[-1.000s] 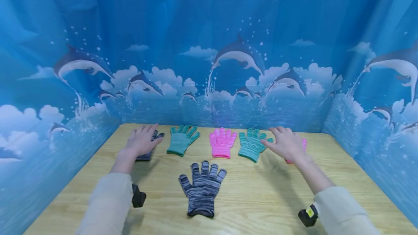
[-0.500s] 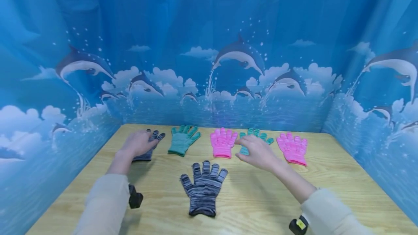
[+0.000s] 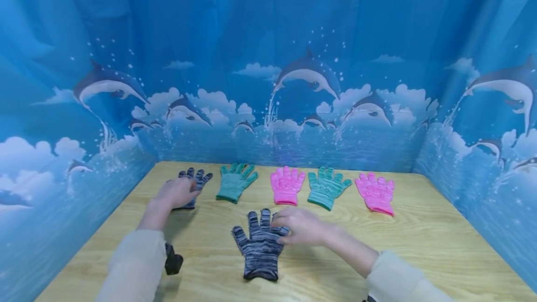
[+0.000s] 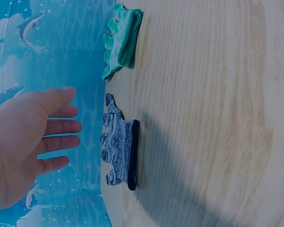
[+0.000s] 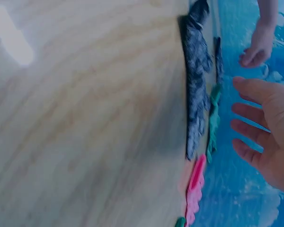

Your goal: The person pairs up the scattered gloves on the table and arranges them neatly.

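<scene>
A striped black-and-grey knit glove (image 3: 200,179) lies flat at the far left of the table, partly hidden by my left hand (image 3: 175,193). In the left wrist view that hand hovers above the glove (image 4: 117,146), fingers relaxed and holding nothing. Nearer to me, in the middle, lies a second striped black-and-grey glove (image 3: 261,250), its fingers pointing away. My right hand (image 3: 303,225) is over its right-hand fingers, covering some of them. The right wrist view shows the right hand (image 5: 270,132) above the table, fingers loosely bent with nothing in them.
Along the back of the table (image 3: 419,246) lie a green glove (image 3: 235,183), a pink glove (image 3: 287,185), a second green glove (image 3: 327,188) and a second pink glove (image 3: 376,192). A blue dolphin-print curtain (image 3: 251,36) encloses the back and sides.
My right hand has swept left and towards me, from the far-right pink glove past the right-hand green one to the near striped glove. My left hand has dropped slightly closer over the far-left glove.
</scene>
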A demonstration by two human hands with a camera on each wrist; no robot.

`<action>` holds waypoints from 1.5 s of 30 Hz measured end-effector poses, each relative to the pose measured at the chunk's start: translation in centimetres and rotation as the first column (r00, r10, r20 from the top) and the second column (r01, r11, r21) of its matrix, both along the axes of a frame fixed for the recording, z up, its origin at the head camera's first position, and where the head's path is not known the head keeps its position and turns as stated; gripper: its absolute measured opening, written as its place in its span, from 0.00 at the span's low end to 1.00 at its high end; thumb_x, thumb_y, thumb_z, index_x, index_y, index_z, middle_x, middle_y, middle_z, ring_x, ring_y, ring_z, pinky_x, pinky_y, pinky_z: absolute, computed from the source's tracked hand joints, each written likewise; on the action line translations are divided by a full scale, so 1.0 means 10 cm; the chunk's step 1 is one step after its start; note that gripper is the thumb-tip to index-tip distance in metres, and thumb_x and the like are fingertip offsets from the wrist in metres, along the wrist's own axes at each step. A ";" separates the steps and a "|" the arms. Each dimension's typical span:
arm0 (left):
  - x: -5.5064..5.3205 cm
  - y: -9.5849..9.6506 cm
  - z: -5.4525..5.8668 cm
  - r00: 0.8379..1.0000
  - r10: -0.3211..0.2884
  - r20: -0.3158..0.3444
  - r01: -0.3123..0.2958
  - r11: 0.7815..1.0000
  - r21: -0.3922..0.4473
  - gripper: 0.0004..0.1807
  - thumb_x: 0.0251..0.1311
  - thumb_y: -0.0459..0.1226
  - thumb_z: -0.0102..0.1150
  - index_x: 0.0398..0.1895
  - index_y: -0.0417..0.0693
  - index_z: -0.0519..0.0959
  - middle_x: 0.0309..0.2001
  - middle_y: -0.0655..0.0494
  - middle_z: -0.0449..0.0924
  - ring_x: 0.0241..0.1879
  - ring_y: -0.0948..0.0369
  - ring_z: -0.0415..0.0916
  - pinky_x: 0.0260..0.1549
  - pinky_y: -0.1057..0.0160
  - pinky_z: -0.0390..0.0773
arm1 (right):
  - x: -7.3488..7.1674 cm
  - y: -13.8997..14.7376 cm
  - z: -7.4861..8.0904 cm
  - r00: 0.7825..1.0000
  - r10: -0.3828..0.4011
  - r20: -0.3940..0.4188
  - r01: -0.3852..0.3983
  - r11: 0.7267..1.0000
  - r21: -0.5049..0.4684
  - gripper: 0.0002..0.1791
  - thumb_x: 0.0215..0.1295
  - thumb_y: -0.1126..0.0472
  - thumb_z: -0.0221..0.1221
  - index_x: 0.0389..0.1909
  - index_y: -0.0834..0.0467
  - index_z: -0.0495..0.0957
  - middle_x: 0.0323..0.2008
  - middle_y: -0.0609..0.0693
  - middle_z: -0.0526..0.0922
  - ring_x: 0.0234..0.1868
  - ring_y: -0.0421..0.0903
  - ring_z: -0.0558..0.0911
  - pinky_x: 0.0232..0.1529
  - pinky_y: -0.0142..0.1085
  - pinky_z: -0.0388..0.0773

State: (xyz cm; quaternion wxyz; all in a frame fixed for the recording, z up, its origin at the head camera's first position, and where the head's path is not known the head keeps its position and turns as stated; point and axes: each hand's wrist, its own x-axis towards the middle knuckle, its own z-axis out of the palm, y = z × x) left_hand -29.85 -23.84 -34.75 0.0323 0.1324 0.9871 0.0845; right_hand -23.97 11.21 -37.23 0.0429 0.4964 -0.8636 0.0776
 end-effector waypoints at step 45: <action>-0.05 -0.04 -0.23 1.000 0.018 0.021 -0.017 1.000 -0.021 0.16 0.61 0.38 0.54 0.48 0.37 0.77 0.44 0.42 0.78 0.43 0.47 0.75 0.43 0.45 0.73 | 0.08 -0.12 -0.13 0.980 0.156 -0.124 -0.192 0.909 -0.370 0.10 0.49 0.70 0.64 0.33 0.56 0.82 0.33 0.45 0.79 0.35 0.37 0.79 0.39 0.23 0.74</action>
